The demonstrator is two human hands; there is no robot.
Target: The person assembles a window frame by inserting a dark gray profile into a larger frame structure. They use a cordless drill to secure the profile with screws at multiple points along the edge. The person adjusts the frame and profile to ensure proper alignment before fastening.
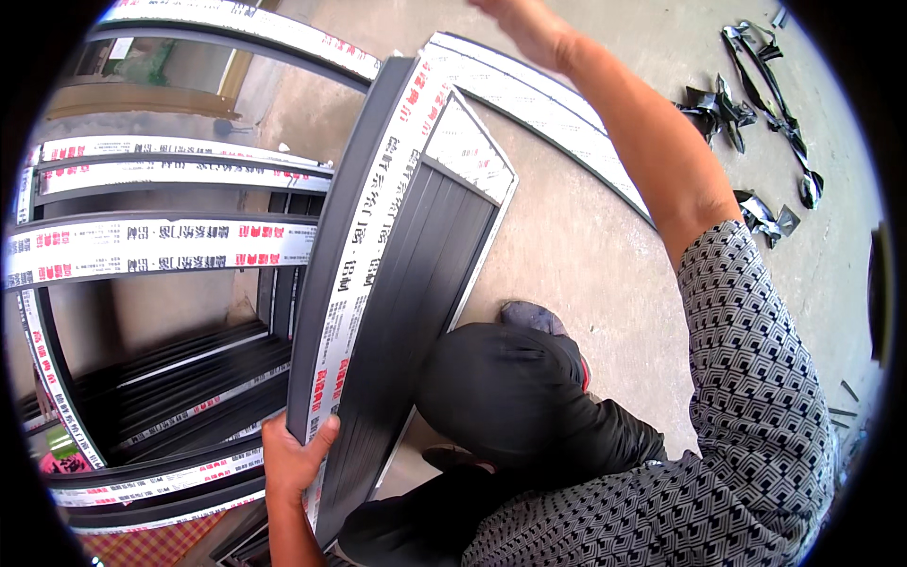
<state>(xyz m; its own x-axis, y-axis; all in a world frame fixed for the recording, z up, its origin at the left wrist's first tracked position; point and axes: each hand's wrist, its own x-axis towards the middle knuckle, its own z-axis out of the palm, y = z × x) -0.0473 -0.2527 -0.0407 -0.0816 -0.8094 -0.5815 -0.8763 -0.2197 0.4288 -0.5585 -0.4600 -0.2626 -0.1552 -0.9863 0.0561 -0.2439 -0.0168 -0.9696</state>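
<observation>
A dark grey window or door frame (361, 227), covered with white protective film printed in red and black, stands tilted in front of me. My left hand (297, 457) is wrapped round its lower near edge, with the thumb over the filmed face. Dark ribbed panels (416, 255) show just right of that edge. Beyond the frame's far corner, my right hand (531, 30) is raised at the top of the view, apart from the frame. Its fingers look stretched out, though the picture's upper edge cuts off their tips. Nothing shows in it.
More filmed frames (161, 244) are stacked on the left, above dark profiles (189, 387). Another white-filmed bar (557, 113) reaches across the floor beyond. Crumpled black strips (723, 111) lie on the concrete floor (605, 274). My dark-clothed knee (501, 378) is close to the panels.
</observation>
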